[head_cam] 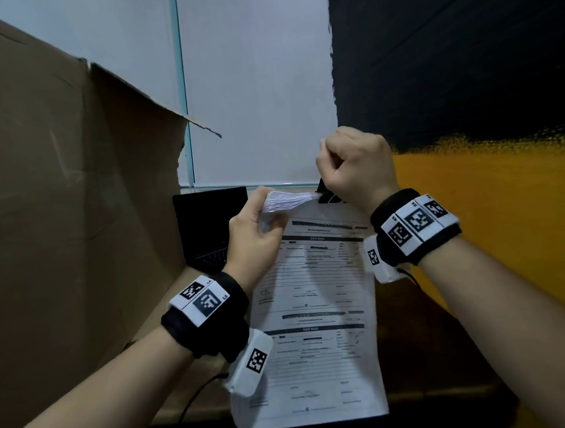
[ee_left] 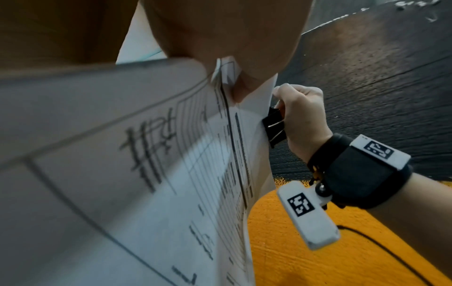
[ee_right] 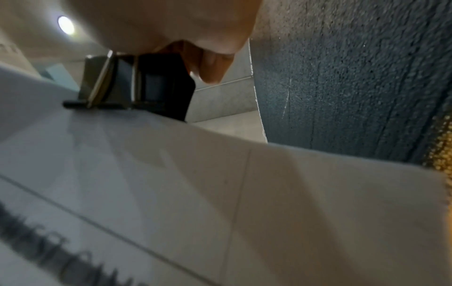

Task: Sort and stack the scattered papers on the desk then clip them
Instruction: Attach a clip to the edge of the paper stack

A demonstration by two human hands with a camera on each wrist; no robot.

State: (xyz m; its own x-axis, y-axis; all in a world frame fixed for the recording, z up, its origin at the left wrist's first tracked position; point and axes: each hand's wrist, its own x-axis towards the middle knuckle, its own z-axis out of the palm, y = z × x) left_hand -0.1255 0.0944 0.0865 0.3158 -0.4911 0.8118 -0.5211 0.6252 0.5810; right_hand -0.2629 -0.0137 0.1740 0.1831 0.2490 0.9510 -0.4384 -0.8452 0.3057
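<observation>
- Stack of printed papers (head_cam: 314, 312) held upright above the table (head_cam: 433, 337), bottom edge hanging free.
- Left hand (head_cam: 254, 239) curled round the stack's top left corner, sheets fanned there.
- Right hand (head_cam: 354, 167) pinching a black binder clip (ee_left: 275, 127) at the stack's top edge; clip mostly hidden behind the fist in the head view.
- Print on the papers blurred, unreadable.
- Laptop (head_cam: 212, 228) behind the stack, partly covered by the left hand.
- Cardboard sheet (head_cam: 56, 196) left of the stack, cut off by the frame.

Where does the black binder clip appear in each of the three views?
Head: binder clip right of centre, at the top edge of the paper stack, under the right hand.
Left wrist: right of centre, at the paper's edge.
Right wrist: upper left, on the paper.
Shared landmark: the right hand gripping the clip.
</observation>
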